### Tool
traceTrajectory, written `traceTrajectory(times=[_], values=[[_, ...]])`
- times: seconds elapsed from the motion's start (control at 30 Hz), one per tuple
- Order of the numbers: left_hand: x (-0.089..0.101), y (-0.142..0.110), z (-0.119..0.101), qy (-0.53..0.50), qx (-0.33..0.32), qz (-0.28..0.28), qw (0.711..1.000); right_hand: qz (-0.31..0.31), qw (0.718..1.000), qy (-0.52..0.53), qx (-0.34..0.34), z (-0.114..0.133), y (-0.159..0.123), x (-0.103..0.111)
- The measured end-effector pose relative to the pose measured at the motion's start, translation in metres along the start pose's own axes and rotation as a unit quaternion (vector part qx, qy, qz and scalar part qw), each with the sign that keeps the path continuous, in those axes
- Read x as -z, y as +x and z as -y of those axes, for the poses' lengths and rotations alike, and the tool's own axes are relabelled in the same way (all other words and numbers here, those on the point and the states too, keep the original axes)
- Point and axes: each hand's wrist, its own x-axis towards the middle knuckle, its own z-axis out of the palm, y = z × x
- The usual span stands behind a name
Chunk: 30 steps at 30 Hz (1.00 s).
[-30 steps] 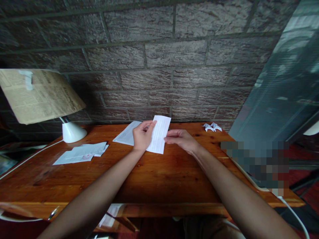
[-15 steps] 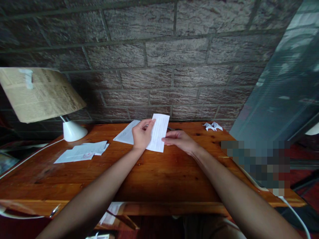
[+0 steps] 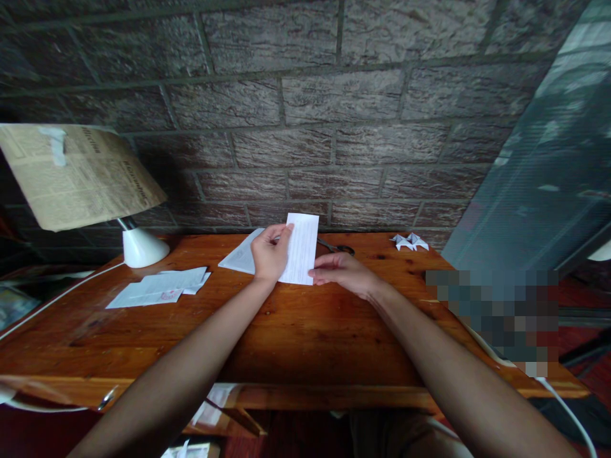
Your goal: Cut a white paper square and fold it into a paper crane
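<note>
1. Head view, centre: sheet (image 3: 301, 248), one, white, with faint lines across its face; tilted up toward the camera, between the two hands, over the table (image 3: 324, 337). Whether its lower edge touches the wood cannot be told.
2. Left hand (image 3: 270, 252): thumb flat on the sheet near its upper left edge, other fingers curled, partly hidden; grip closed on the paper.
3. Right hand (image 3: 344, 273): thumb and fingertips brought narrowly together at the sheet's lower right edge, pinching it.
4. Scissors (image 3: 344, 249), dark-handled, lying just beyond the right hand, partly hidden by the sheet.
5. Papers (image 3: 240, 256), white, lying behind the left hand, partly covered by it.
6. Slips (image 3: 153, 288), pale, overlapping, one bearing a red mark; flat on the table's left part.
7. Lamp (image 3: 146, 248), white base, newsprint shade (image 3: 86, 178); at the back left, with white cord (image 3: 62, 294).
8. Folded shapes (image 3: 410, 242), white paper, side by side, back right, near the brick wall (image 3: 305, 152).
</note>
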Motion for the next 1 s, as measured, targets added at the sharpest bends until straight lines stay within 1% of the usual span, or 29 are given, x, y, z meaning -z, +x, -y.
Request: traceTrajectory(times=[0.2,0.4,0.53,0.63,0.73,0.9,1.0], values=[[0.001,0.002,0.004,-0.001,0.010,-0.012,1.000,0.007,1.000,0.016,-0.018,0.000,-0.002,-0.003],[0.001,0.005,0.006,-0.008,0.023,-0.020,0.999,-0.029,0.998,0.056,-0.030,-0.005,0.000,-0.004],[0.002,0.007,0.007,-0.013,0.027,-0.029,0.999,-0.051,0.998,0.026,-0.025,-0.010,0.003,-0.004],[0.002,0.007,0.008,-0.017,0.028,-0.021,0.999,-0.053,0.998,0.009,-0.018,-0.011,0.004,-0.004],[0.000,0.006,0.008,-0.027,0.033,-0.012,0.999,-0.048,0.999,0.006,-0.018,-0.011,0.004,-0.003],[0.000,0.006,0.009,-0.051,0.056,-0.009,0.997,-0.053,0.998,0.007,-0.019,-0.011,0.004,0.000],[0.000,0.007,0.008,-0.063,0.057,-0.006,0.996,-0.057,0.998,0.013,-0.023,-0.010,0.005,0.001]])
